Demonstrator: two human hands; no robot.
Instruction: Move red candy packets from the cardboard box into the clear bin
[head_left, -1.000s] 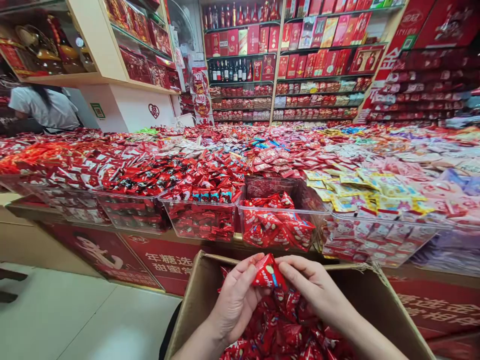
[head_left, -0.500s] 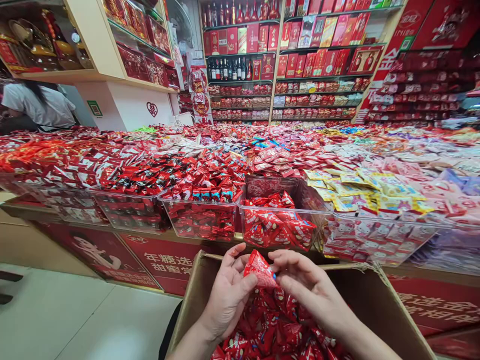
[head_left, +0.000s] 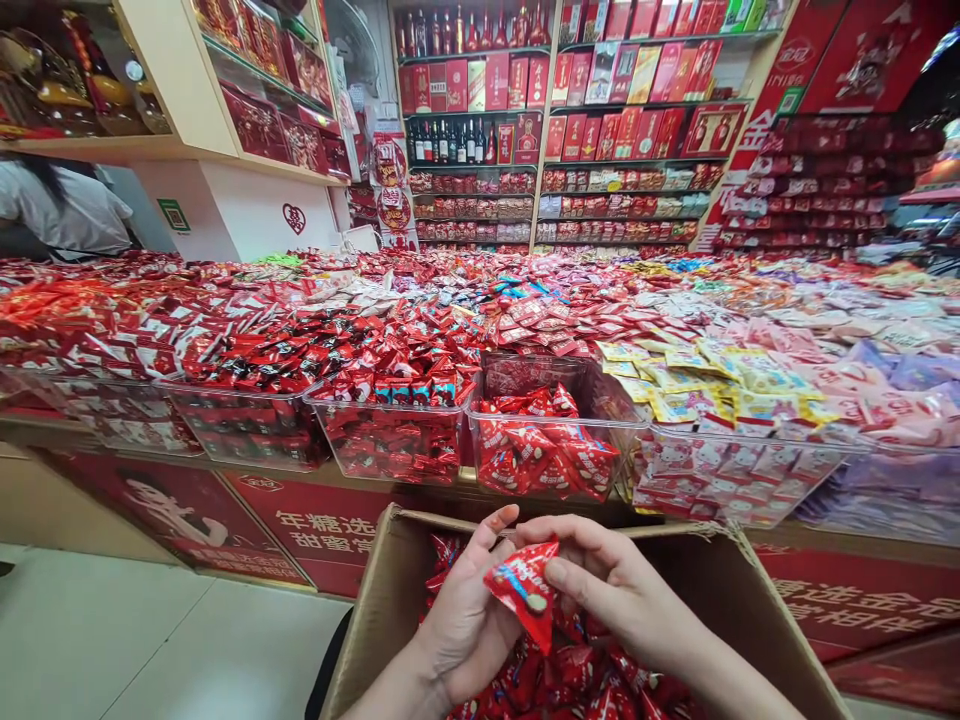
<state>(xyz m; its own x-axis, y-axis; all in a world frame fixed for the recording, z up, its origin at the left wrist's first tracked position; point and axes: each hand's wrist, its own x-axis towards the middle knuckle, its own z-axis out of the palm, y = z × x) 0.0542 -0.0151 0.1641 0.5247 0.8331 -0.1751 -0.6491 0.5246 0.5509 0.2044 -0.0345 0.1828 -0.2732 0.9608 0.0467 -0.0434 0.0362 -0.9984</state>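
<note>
A red triangular snack packet (head_left: 523, 592) with a blue mark and white lettering is tilted above an open cardboard box, its point downward. My right hand (head_left: 600, 575) pinches the packet's right edge between thumb and fingers. Close against its left side is my left hand (head_left: 461, 610), palm turned up and fingers stretched out; whether it bears any of the weight I cannot tell. Below both hands, many similar red packets (head_left: 577, 668) lie loose in the cardboard box (head_left: 361, 610).
Beyond the box stands a clear bin (head_left: 559, 422) partly filled with the same red packets. Beside it, bins hold yellow-and-white packets (head_left: 720, 385) and small red packets (head_left: 397, 440). Shelves of bottles and boxes (head_left: 472, 85) line the back. A person in white (head_left: 64, 205) is at far left.
The red packet has turned over, its point now downward and its printed side showing. My left hand has loosened from it, while my right hand has closed on its edge. The view has shifted slightly.
</note>
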